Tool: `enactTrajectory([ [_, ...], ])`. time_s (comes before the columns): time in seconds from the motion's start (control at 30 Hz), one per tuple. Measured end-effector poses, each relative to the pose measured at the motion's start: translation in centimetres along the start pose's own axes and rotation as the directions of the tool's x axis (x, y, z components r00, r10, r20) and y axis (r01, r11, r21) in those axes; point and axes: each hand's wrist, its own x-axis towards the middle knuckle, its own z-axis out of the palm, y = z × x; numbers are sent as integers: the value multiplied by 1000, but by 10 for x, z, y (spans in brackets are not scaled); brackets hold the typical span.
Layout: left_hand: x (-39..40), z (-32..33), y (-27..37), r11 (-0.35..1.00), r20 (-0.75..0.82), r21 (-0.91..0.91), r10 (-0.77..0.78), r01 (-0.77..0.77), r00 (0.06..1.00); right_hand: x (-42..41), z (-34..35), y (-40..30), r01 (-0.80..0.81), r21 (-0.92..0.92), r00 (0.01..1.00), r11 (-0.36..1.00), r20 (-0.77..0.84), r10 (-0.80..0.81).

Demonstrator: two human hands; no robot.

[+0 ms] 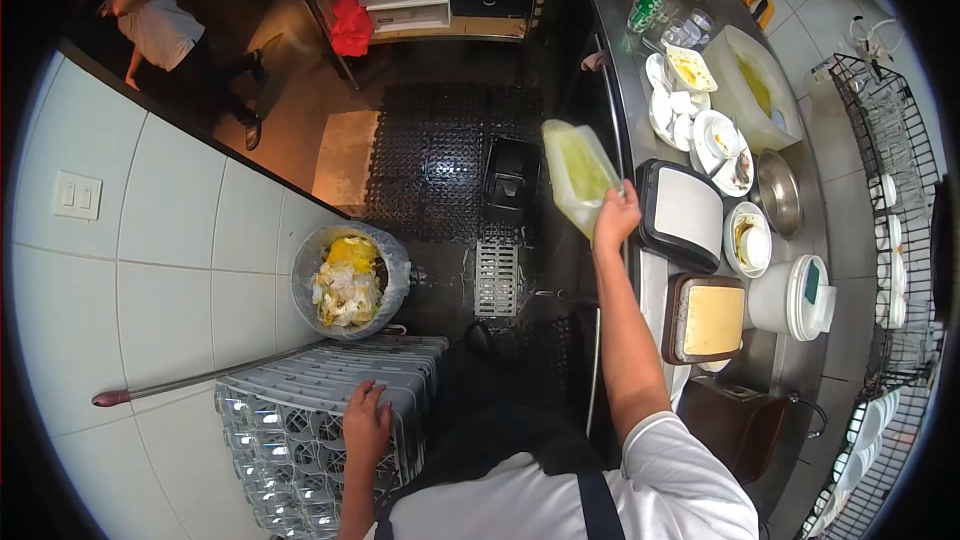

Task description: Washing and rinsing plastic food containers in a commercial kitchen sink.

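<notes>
My right hand [616, 214] grips the rim of a translucent plastic container [576, 169] with yellow-green contents, held over the floor just left of the steel counter. Near a grey plastic glass rack [352, 371] filled with glasses, my left hand [366, 420] hangs with its fingers apart, holding nothing; whether it touches the rack I cannot tell. Ahead of the rack, against the tiled wall, stands a lined waste bin [397, 270] with food scraps and crumpled paper or plastic. Used white dishes [660, 116] and a larger translucent tub [780, 112] sit on the counter at right.
The steel counter [611, 11] runs along my right, bearing a steel bowl [780, 191], a lidded white bucket [776, 296] and two box-like items. A wire rack [862, 112] hangs beyond. A floor drain [496, 279] and black mats [427, 165] lie ahead. Another person [161, 22] is at upper left.
</notes>
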Motion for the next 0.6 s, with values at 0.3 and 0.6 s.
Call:
enactTrajectory([
  [0.3,-2,3,2,999,10,41,-12,11,1000,-31,-20,45,1,-492,998,871,55,30],
  [0.6,0,9,-2,996,-6,92,-15,15,1000,-29,-25,21,161,-600,982,784,177,-66],
])
